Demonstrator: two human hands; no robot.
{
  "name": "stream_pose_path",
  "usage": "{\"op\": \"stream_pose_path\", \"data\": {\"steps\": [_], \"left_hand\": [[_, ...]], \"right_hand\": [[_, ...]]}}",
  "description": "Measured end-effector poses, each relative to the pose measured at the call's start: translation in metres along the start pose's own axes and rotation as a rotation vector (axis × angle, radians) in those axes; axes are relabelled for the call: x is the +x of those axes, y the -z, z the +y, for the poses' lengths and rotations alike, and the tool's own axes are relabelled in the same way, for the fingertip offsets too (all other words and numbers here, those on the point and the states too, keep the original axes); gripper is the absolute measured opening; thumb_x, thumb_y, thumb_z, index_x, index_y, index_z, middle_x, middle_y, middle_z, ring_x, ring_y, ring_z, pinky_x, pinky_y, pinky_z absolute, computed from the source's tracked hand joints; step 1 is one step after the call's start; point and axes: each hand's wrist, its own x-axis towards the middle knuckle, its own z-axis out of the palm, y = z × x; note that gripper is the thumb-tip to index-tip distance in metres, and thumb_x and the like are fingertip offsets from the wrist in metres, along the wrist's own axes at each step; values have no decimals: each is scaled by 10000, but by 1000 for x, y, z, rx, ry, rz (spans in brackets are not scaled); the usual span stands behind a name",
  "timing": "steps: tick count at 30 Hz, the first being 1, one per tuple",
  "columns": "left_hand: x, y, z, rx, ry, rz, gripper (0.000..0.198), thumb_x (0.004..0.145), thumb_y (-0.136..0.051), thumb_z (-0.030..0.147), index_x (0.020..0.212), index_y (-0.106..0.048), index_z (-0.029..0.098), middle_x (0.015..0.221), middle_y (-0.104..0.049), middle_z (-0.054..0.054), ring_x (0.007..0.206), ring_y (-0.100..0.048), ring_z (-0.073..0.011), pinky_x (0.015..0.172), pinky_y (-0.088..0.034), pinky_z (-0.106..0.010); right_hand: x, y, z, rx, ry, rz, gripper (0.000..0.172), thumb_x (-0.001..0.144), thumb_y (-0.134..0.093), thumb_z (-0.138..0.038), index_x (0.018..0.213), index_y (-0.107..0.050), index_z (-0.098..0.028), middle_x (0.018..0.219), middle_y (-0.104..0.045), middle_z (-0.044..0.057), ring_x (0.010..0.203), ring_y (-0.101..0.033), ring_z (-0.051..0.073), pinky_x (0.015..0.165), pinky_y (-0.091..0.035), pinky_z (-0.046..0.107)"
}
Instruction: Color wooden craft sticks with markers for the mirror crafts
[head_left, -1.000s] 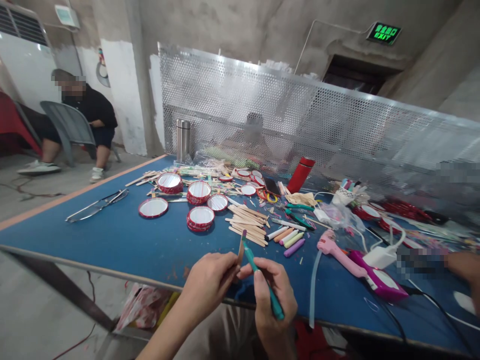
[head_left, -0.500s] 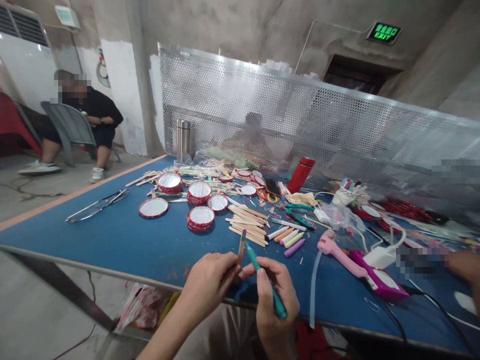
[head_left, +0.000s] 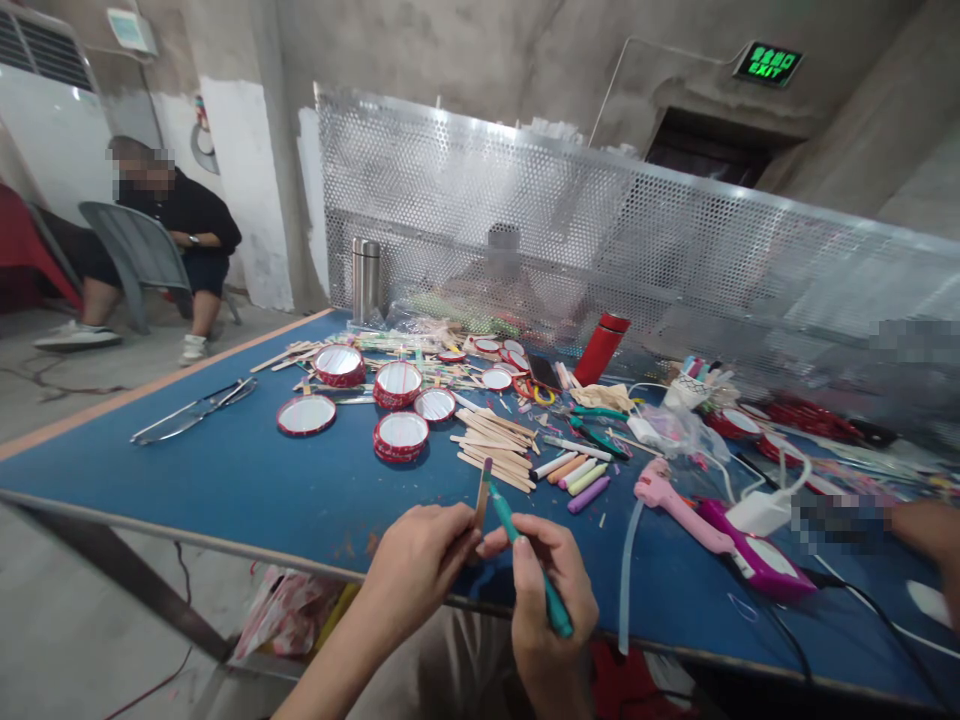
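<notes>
My left hand (head_left: 420,570) is closed around the lower end of a flat wooden craft stick (head_left: 482,492), holding it upright over the near edge of the blue table (head_left: 225,480). My right hand (head_left: 544,590) grips a teal marker pen (head_left: 525,560) like a pencil, and its tip touches the upper part of the stick. Just beyond my hands lie a pile of loose wooden sticks (head_left: 495,445) and a few coloured markers (head_left: 577,475).
Several red-rimmed round lids (head_left: 401,432) sit mid-table, with a pink glue gun (head_left: 675,505), green pliers (head_left: 600,425), a red bottle (head_left: 602,348) and a steel flask (head_left: 365,278). Another person's hand (head_left: 926,530) rests at right. A person sits on a chair (head_left: 139,250) at far left. A perforated metal screen (head_left: 600,240) backs the table.
The pen tip has shifted very slightly along the stick; both hands stay in place. The seated person at left moved their arms a little.
</notes>
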Motion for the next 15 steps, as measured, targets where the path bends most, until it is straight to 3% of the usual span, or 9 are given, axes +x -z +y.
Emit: {"op": "stream_pose_path", "data": {"steps": [3, 8, 15], "left_hand": [[1, 1, 0, -9, 5, -20, 245, 943, -427, 251, 732, -544, 207, 685, -639, 9, 657, -588, -155, 604, -356, -243], [1, 1, 0, 2, 3, -10, 208, 928, -460, 228, 741, -550, 205, 693, -642, 7, 690, -600, -167, 609, -355, -244], [1, 0, 0, -7, -3, -8, 158, 899, -498, 199, 755, -562, 206, 710, -651, 6, 698, -603, -167, 613, -357, -242]], "right_hand": [[-1, 0, 2, 43, -39, 31, 123, 923, -487, -232, 980, -592, -199, 726, -708, -1, 664, -695, 149, 619, -548, 239], [0, 1, 2, 20, 34, -47, 136, 910, -500, -212, 1004, -599, -207, 773, -714, 3, 678, -692, 142, 634, -552, 238], [1, 1, 1, -22, 55, -52, 142, 916, -489, -226, 1002, -602, -207, 793, -714, 10, 679, -693, 144, 625, -550, 234]]}}
